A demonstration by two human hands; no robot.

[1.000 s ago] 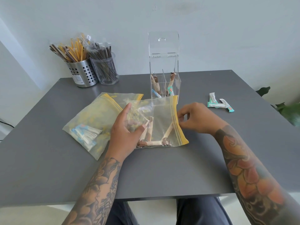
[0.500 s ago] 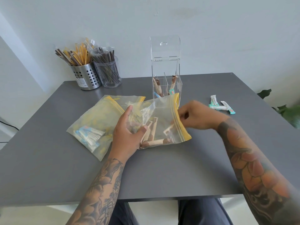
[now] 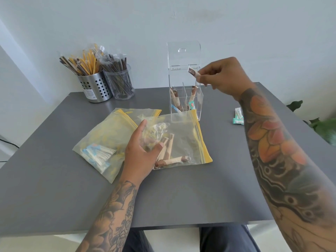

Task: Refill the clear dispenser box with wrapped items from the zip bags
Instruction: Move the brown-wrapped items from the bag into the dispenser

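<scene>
The clear dispenser box (image 3: 184,75) stands at the table's far middle with its lid up and a few wrapped items inside. My right hand (image 3: 223,75) is raised beside the box's open top, pinching a brown-and-beige wrapped stick (image 3: 194,73). My left hand (image 3: 143,151) presses down on a yellow-zip bag (image 3: 183,140) that holds several more brown wrapped sticks. A second zip bag (image 3: 103,142), to the left and partly under the first, holds blue-and-white wrapped items.
A perforated metal cup (image 3: 95,86) and a clear cup (image 3: 121,84), both full of wrapped sticks, stand at the far left. Green-and-white wrapped items (image 3: 238,117) lie right of the box, partly behind my forearm. A plant (image 3: 321,124) is past the table's right edge.
My right hand has left the bag's mouth and risen to the top of the dispenser box with one brown wrapped stick. My left hand stays on the bag.
</scene>
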